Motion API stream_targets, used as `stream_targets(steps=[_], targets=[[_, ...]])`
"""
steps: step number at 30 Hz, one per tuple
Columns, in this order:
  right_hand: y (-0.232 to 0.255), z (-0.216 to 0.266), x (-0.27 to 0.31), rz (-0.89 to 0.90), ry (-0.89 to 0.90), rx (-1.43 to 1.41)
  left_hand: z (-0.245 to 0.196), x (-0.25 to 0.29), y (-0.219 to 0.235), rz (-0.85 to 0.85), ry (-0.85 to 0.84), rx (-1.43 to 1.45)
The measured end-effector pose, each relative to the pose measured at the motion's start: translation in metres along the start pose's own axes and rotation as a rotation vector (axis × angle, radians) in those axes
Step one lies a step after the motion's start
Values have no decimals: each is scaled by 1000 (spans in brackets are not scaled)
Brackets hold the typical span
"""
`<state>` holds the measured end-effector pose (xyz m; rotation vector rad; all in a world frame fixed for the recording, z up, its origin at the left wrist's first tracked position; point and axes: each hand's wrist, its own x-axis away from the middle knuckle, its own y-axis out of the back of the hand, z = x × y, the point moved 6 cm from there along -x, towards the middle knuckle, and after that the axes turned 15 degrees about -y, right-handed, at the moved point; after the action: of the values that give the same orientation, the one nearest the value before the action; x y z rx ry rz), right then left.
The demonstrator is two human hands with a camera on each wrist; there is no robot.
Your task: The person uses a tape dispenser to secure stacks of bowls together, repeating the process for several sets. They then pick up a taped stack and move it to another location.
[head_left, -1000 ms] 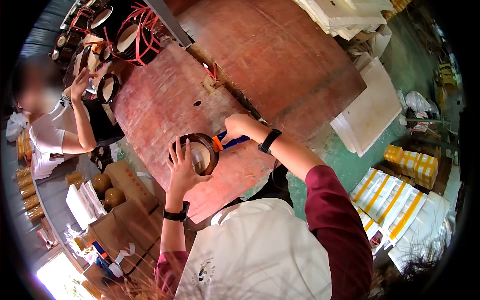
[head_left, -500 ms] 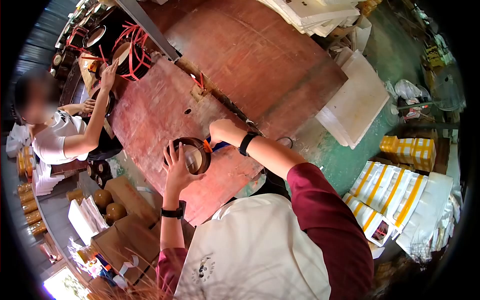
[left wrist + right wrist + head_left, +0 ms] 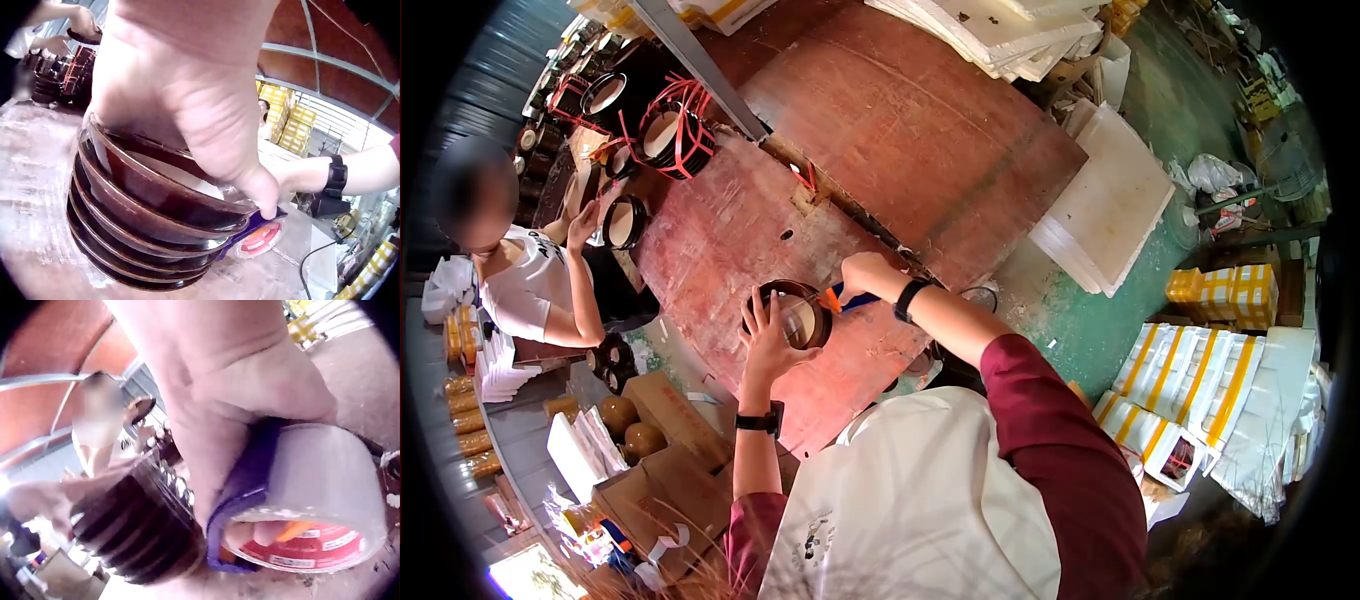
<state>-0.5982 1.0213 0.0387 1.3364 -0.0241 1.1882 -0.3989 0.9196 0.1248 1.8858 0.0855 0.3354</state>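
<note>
A stack of dark brown glazed bowls (image 3: 144, 231) with ridged rims stands upright on the reddish table (image 3: 720, 220). My left hand (image 3: 768, 335) rests over its top with the fingers spread and extended. In the left wrist view the thumb lies over the rim; the other fingertips are hidden there. Right beside the stack, my right hand (image 3: 875, 275) grips a blue-purple tape dispenser (image 3: 247, 481) with a wide roll of clear tape (image 3: 325, 469). Its orange part (image 3: 830, 298) sits close against the bowls in the head view. Fingers reach into the roll's red-printed core.
Across the table at left sits another person (image 3: 530, 290), near a dark bowl (image 3: 624, 222). Bowl stacks tied with red straps (image 3: 678, 140) stand behind. White foam sheets (image 3: 1100, 200) lie past the right edge; cardboard boxes (image 3: 660, 490) stand at lower left.
The head view has shifted. My right hand keeps the dispenser beside the stack, and my left hand stays on top. The other person's raised hand has come down.
</note>
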Motion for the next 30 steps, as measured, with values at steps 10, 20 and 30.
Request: stream_targets(steps=[10,20,30], targets=[[34,-119,111,68,-280,-341,0,3,2,-7,-13,22],[-36,-172,241,145,-418,-1053,36,-31,46,-172,-86,244],[-38,-167,254,67,-436,-1090,95,-17,-16,-251,190,845]])
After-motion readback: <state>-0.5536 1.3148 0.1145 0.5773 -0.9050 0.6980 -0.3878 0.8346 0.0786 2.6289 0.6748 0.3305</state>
